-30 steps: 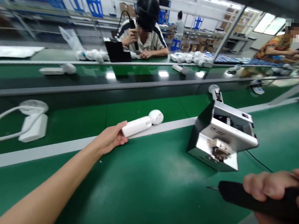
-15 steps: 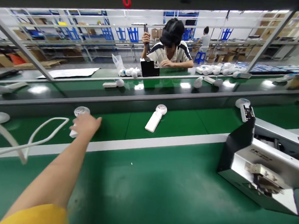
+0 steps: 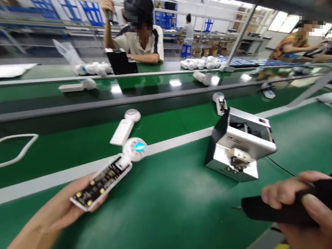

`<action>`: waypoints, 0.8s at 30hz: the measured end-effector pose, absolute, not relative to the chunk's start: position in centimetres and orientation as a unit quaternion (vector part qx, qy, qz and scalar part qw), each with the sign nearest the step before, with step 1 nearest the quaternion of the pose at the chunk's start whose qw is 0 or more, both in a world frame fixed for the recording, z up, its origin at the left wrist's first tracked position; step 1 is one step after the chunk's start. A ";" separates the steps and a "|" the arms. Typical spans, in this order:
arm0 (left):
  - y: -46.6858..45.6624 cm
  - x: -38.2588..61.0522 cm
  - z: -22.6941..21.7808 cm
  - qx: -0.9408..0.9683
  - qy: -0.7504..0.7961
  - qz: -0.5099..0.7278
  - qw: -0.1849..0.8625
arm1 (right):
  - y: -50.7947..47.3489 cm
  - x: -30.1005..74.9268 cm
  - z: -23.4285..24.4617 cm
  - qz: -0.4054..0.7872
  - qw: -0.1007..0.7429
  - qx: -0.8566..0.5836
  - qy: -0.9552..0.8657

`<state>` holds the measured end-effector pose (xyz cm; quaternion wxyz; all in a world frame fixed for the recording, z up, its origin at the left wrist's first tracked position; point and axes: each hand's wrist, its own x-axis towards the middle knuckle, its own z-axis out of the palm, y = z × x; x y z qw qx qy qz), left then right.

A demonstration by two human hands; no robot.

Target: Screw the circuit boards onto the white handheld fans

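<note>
My left hand [image 3: 59, 206] holds a small handheld fan [image 3: 108, 175] low over the green bench. The fan's back cover is off, showing a black circuit board with gold pads, and a blue light glows in its round white head. My right hand [image 3: 296, 209] is wrapped around a black electric screwdriver [image 3: 276, 206], whose thin bit points left. A silver machine with a black panel [image 3: 238, 144] stands on the bench between my hands, nearer the right one.
A white fan body [image 3: 122, 127] and an open fan [image 3: 220, 103] lie on the green belt, beside a white cable loop [image 3: 7, 151]. Beyond the belt, a seated co-worker [image 3: 135, 35] holds a tool up. Several white fans lie along the far bench.
My left hand has gone from reaching over the belt's left side to holding the opened fan close to me. The view has swung and tilted; my right hand reappears with the screwdriver.
</note>
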<state>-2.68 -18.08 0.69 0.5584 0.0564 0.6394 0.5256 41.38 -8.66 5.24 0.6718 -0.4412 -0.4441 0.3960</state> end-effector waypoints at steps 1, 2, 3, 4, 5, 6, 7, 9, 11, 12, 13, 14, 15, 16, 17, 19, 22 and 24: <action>-17.8 -1.0 0.4 0.133 0.596 0.466 0.640 | -8.6 41.2 5.7 0.406 0.665 -0.450 -0.436; -17.2 0.8 0.2 0.211 0.547 0.393 0.709 | -8.6 41.0 6.2 0.415 0.663 -0.452 -0.429; -16.4 2.6 0.1 0.272 0.501 0.322 0.756 | -8.5 40.9 6.6 0.421 0.663 -0.449 -0.427; -15.5 4.5 0.2 0.317 0.476 0.276 0.772 | -8.5 40.9 6.9 0.422 0.666 -0.441 -0.428; -14.4 6.3 0.2 0.362 0.474 0.241 0.765 | -8.5 41.0 7.2 0.419 0.672 -0.430 -0.433; -13.4 8.1 0.3 0.425 0.489 0.217 0.730 | -8.5 41.1 7.3 0.417 0.676 -0.418 -0.440; -12.4 9.8 0.3 0.506 0.506 0.201 0.669 | -8.6 41.3 7.4 0.417 0.677 -0.408 -0.449; -11.1 12.7 -0.1 0.664 0.514 0.177 0.513 | -8.6 41.8 7.4 0.415 0.680 -0.389 -0.463; -10.7 14.7 -1.1 0.758 0.503 0.181 0.373 | -8.6 42.3 7.5 0.410 0.681 -0.380 -0.473; -10.8 15.3 -1.7 0.780 0.501 0.191 0.323 | -8.5 42.5 7.6 0.406 0.682 -0.379 -0.475; -11.0 15.7 -2.4 0.795 0.498 0.203 0.282 | -8.4 42.7 7.7 0.401 0.683 -0.378 -0.478; -11.4 15.9 -3.0 0.807 0.494 0.213 0.245 | -8.3 42.8 7.8 0.396 0.684 -0.379 -0.481; -11.7 15.9 -3.5 0.820 0.483 0.217 0.214 | -8.1 42.9 7.9 0.390 0.685 -0.379 -0.484; -11.9 15.9 -4.0 0.835 0.469 0.216 0.191 | -7.9 42.9 8.0 0.386 0.687 -0.377 -0.487; -12.1 15.9 -4.3 0.846 0.455 0.215 0.175 | -7.7 42.9 8.2 0.382 0.690 -0.372 -0.489; -12.2 16.1 -4.5 0.858 0.437 0.215 0.160 | -7.2 42.7 8.6 0.376 0.699 -0.359 -0.491; -11.6 17.1 -4.1 0.873 0.421 0.202 0.140 | -6.2 41.9 9.1 0.357 0.716 -0.340 -0.494; -10.8 18.1 -3.8 0.885 0.412 0.174 0.130 | -5.5 41.2 9.3 0.348 0.721 -0.328 -0.501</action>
